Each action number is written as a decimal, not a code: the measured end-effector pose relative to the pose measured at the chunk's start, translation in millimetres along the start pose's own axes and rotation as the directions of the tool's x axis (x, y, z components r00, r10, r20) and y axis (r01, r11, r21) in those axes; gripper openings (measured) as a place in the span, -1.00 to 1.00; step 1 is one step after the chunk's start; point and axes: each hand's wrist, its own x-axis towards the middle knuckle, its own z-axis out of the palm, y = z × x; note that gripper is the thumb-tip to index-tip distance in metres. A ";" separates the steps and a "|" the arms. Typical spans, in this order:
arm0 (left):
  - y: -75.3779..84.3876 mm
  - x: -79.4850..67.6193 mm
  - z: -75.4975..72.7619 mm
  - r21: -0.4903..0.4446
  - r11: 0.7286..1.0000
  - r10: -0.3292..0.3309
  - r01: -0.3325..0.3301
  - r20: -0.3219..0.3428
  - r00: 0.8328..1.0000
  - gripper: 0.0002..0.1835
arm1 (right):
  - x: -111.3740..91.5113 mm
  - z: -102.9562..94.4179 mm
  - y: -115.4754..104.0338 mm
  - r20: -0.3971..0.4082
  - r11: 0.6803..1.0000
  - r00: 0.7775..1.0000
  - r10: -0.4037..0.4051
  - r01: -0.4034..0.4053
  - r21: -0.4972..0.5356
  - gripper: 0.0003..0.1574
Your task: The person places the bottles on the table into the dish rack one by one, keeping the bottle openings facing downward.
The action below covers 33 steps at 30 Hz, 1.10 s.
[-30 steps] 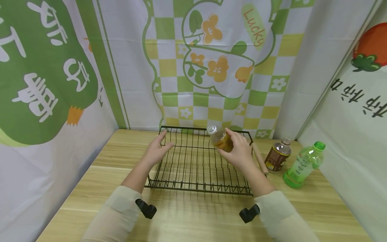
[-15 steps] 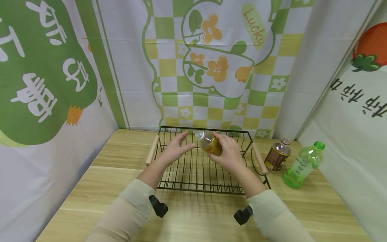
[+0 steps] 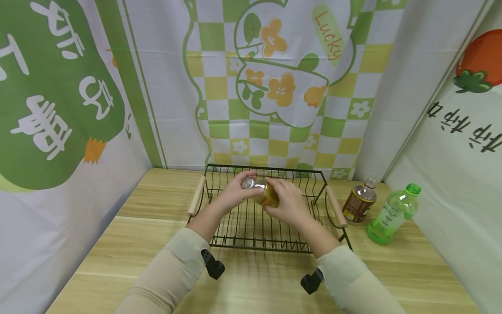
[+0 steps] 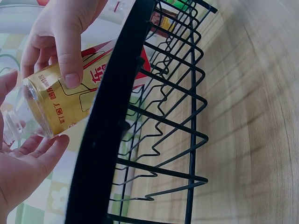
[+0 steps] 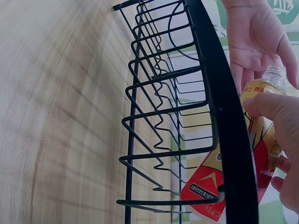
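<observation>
A clear plastic drink bottle (image 3: 270,197) with a gold and red label (image 4: 65,102) is held tilted above the black wire dish rack (image 3: 255,248), its neck toward the left. My right hand (image 3: 290,205) grips the labelled body, thumb across the gold part. Around the neck and shoulder end is my left hand (image 3: 231,194), thumb on the near side. Its fingers are mostly straight, with fingertips right at the bottle's shoulder in the left wrist view. The neck (image 5: 274,74) shows clear, in front of the left palm.
Wooden handles sit on the rack's left (image 3: 197,196) and right (image 3: 336,206) sides. A brown-labelled bottle (image 3: 359,203) and a green bottle (image 3: 392,216) stand right of the rack on the wooden table (image 3: 251,283). A printed curtain (image 3: 282,65) hangs behind.
The right hand has carried the bottle leftward over the rack. From the left side, the left hand has come in to the bottle's neck, uncovering the rack's left handle.
</observation>
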 end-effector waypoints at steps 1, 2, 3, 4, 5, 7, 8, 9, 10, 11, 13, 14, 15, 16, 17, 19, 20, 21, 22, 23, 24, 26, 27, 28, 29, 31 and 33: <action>0.2 0.0 0.2 0.009 1.000 -0.001 0.001 -0.003 1.000 -0.21 | 0.1 0.6 -0.5 0.003 1.000 1.000 -0.006 0.006 -0.007 -0.02; 0.5 -0.2 0.4 0.019 1.000 -0.002 0.002 -0.003 1.000 -0.21 | 0.2 1.0 -0.9 0.007 1.000 1.000 -0.012 0.012 -0.012 -0.02; 0.7 -0.5 0.5 0.031 1.000 -0.004 0.004 -0.004 1.000 -0.21 | 0.2 1.4 -1.3 0.010 1.000 1.000 -0.017 0.017 -0.018 -0.03; 0.9 -0.9 0.5 0.044 0.999 -0.006 0.006 -0.004 1.000 -0.20 | 0.2 1.5 -1.9 0.013 1.000 1.000 -0.022 0.023 -0.022 -0.03; 1.0 -1.2 0.5 0.054 0.999 -0.007 0.007 -0.003 1.000 -0.20 | 0.3 1.6 -2.3 0.016 0.999 1.000 -0.024 0.025 -0.022 -0.03; 0.7 -1.9 0.5 0.075 0.997 -0.005 0.005 0.000 1.000 -0.20 | 0.3 1.9 -2.9 0.020 0.999 0.999 -0.030 0.031 -0.024 -0.03; 0.3 -2.2 0.4 0.079 0.997 -0.008 0.008 0.004 1.000 -0.21 | 0.2 2.0 -3.1 0.022 0.999 0.999 -0.032 0.033 -0.025 -0.04; -0.1 -2.6 0.1 0.083 0.997 -0.012 0.011 0.008 1.000 -0.21 | 0.2 2.2 -3.1 0.024 0.999 0.999 -0.034 0.035 -0.029 -0.04; -0.7 -2.8 0.0 0.088 0.996 -0.015 0.013 0.011 1.000 -0.21 | 0.3 2.5 -3.1 0.025 0.999 0.999 -0.036 0.037 -0.032 -0.05; -1.7 -2.7 -0.4 0.089 0.996 -0.016 0.014 0.018 1.000 -0.22 | 0.3 2.6 -3.2 0.026 0.999 0.999 -0.037 0.038 -0.037 -0.06; -2.8 -2.9 -0.9 0.094 0.995 -0.016 0.014 0.025 1.000 -0.23 | 0.1 2.7 -3.4 0.030 0.998 0.999 -0.040 0.041 -0.047 -0.06; -3.3 -2.9 -1.3 0.094 0.995 -0.018 0.016 0.029 0.999 -0.24 | 0.0 2.7 -3.5 0.034 0.998 0.999 -0.041 0.043 -0.053 -0.07; -4.0 -2.8 -1.5 0.098 0.995 -0.017 0.014 0.029 0.999 -0.25 | 0.0 2.6 -3.7 0.036 0.997 0.998 -0.042 0.044 -0.057 -0.07; -4.7 -2.6 -1.7 0.102 0.995 -0.015 0.012 0.029 0.999 -0.26 | -0.1 2.5 -3.9 0.039 0.997 0.998 -0.042 0.044 -0.060 -0.07; -5.3 -2.4 -1.9 0.104 0.995 -0.015 0.012 0.028 0.999 -0.26 | -0.2 2.4 -4.1 0.043 0.997 0.998 -0.042 0.045 -0.062 -0.07; -6.2 -2.1 -2.0 0.106 0.994 -0.015 0.012 0.026 1.000 -0.27 | -0.2 2.2 -4.3 0.050 0.997 0.998 -0.043 0.046 -0.067 -0.06; -6.8 -1.9 -2.0 0.108 0.994 -0.014 0.012 0.022 1.000 -0.28 | -0.1 2.0 -4.3 0.052 0.997 0.998 -0.043 0.046 -0.068 -0.06; -7.3 -2.0 -1.9 0.106 0.994 -0.012 0.010 0.019 1.000 -0.28 | -0.1 1.9 -4.3 0.054 0.997 0.998 -0.044 0.048 -0.068 -0.06; -8.0 -1.9 -1.7 0.105 0.994 -0.010 0.008 0.017 1.000 -0.29 | -0.1 1.9 -4.0 0.055 0.996 0.997 -0.046 0.049 -0.070 -0.05; -8.5 -2.0 -1.6 0.103 0.995 -0.010 0.008 0.013 1.000 -0.29 | 0.0 1.9 -3.8 0.054 0.996 0.997 -0.048 0.052 -0.071 -0.05; -9.3 -2.3 -1.5 0.096 0.995 -0.005 0.004 0.011 1.000 -0.30 | -0.1 1.9 -3.4 0.053 0.996 0.997 -0.051 0.055 -0.071 -0.05; -11.1 -2.7 -1.1 0.077 0.997 0.002 -0.002 0.005 1.000 -0.31 | -0.3 2.0 -2.4 0.047 0.996 0.997 -0.057 0.060 -0.065 -0.04; -12.1 -2.8 -1.1 0.066 0.998 0.004 -0.004 0.002 1.000 -0.31 | -0.2 2.2 -1.7 0.042 0.996 0.998 -0.057 0.059 -0.063 -0.04; -13.3 -2.8 -1.1 0.061 0.998 0.004 -0.003 -0.006 1.000 -0.30 | -0.2 1.8 -1.4 0.034 0.997 0.998 -0.058 0.060 -0.055 -0.03; -13.9 -3.1 -1.0 0.056 0.998 0.002 -0.001 -0.016 1.000 -0.30 | -0.3 1.4 -0.7 0.025 0.997 0.998 -0.057 0.058 -0.044 -0.03; -15.3 -3.3 -0.8 0.042 0.999 -0.003 0.005 -0.045 0.999 -0.31 | -0.3 0.3 0.3 0.001 0.999 0.999 -0.045 0.045 -0.011 -0.05; -16.3 -3.5 -0.9 0.042 0.999 -0.005 0.008 -0.083 0.997 -0.31 | -0.3 -1.6 1.0 -0.022 0.999 1.000 -0.019 0.020 0.036 -0.06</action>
